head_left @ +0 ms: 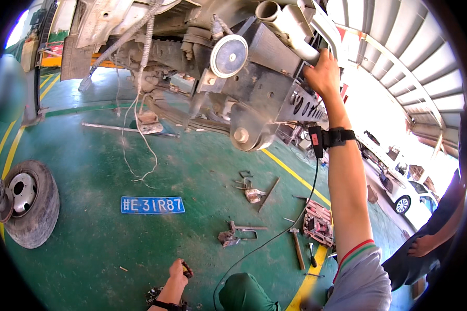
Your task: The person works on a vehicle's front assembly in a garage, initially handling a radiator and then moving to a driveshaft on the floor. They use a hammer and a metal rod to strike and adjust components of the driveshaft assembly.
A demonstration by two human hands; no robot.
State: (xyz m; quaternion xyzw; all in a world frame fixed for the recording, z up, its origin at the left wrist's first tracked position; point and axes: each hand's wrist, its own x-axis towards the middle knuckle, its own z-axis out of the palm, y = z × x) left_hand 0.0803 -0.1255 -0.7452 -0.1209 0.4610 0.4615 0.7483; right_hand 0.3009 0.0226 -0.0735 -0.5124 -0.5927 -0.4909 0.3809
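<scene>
The raised front underside of a vehicle fills the top, with a dusty steel frame bracket (254,83) and a round disc-faced part (229,56). My right hand (325,73) reaches up, its fingers curled round the edge of a light grey metal bar (327,23) beside a beige pipe (302,47). A black strap with a small box (316,140) and a cable circles my right wrist. Low in view, my left hand (178,273) is closed round a small dark object (187,269), too small to name. Its wrist also wears a black strap.
A wheel (33,205) lies at left; a blue licence plate (152,205) lies mid-floor. A hammer (297,249), a screwdriver (312,255), a red tool case (318,222) and metal brackets (236,234) lie nearby. A green rounded shape (246,293) is below. Another person's hand (423,245) is at right.
</scene>
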